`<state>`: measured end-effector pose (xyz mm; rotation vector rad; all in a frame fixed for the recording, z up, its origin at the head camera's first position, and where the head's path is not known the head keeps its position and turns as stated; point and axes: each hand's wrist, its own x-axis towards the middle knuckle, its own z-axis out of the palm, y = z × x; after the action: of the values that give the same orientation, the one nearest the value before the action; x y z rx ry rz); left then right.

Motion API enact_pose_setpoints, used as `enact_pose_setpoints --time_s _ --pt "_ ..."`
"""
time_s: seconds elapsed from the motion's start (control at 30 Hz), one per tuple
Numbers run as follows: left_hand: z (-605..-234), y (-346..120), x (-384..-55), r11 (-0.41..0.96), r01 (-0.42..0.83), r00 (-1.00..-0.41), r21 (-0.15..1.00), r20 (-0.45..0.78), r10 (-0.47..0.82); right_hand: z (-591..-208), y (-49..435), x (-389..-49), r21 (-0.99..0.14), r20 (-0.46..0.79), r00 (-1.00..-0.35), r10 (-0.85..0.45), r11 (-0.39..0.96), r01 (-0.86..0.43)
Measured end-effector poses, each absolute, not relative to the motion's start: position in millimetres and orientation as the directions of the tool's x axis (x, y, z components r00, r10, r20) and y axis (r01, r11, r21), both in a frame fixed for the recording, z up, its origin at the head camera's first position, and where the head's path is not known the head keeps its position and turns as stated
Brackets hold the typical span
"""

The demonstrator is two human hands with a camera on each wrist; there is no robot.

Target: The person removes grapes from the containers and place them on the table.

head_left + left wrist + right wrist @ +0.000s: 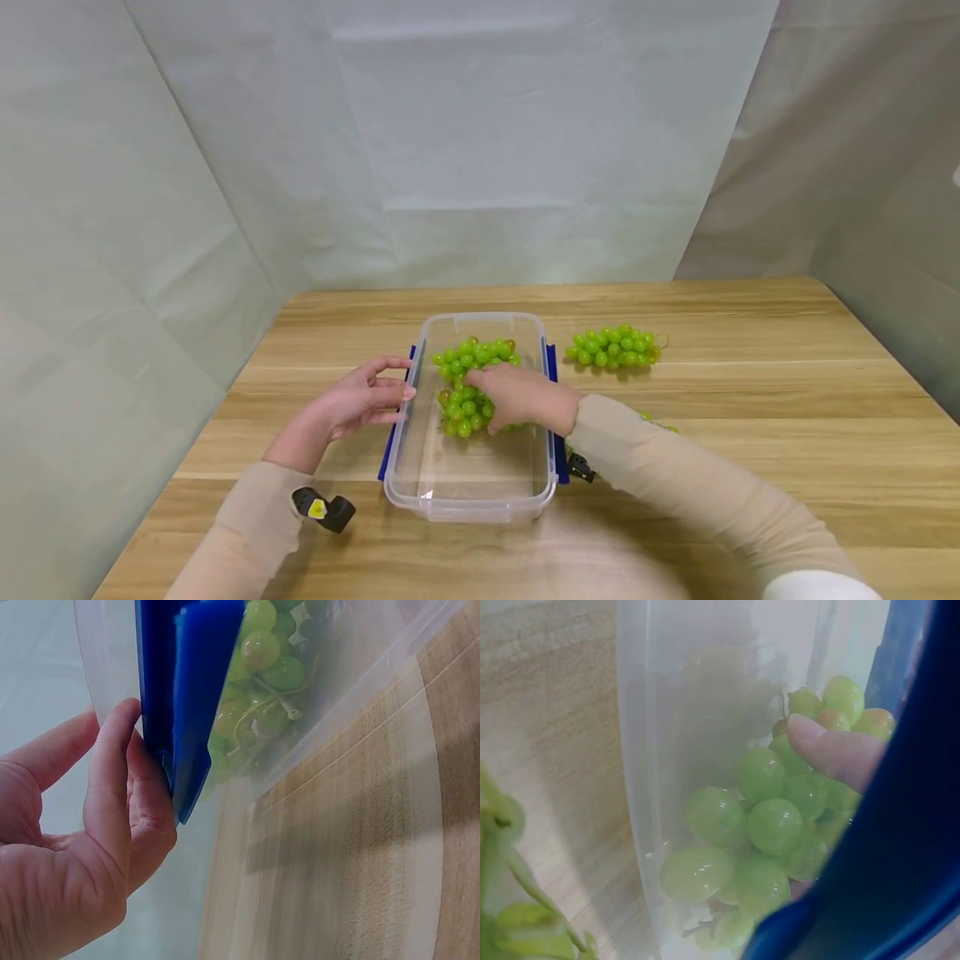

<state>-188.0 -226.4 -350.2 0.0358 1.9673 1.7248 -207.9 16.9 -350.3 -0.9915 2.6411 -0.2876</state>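
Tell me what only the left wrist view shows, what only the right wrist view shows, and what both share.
Left wrist only: the left hand. Right wrist only: the right hand, its thumb against grapes in the box, and a green stem outside it. Shared: the box, grapes inside it, a blue latch and the table.

Pale backdrop (510, 150) behind wooden table (757, 375)
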Motion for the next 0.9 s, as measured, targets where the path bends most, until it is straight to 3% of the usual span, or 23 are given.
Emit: enact_pose_setpoints --time_s 0.9 --pt "-353.2 -227.3 -189.1 0.172 -0.316 -0.865 0.933 -0.358 0.353 -350.0 18.9 -207.2 -0.27 -0.117 -0.731 -0.673 0.729 -0.628"
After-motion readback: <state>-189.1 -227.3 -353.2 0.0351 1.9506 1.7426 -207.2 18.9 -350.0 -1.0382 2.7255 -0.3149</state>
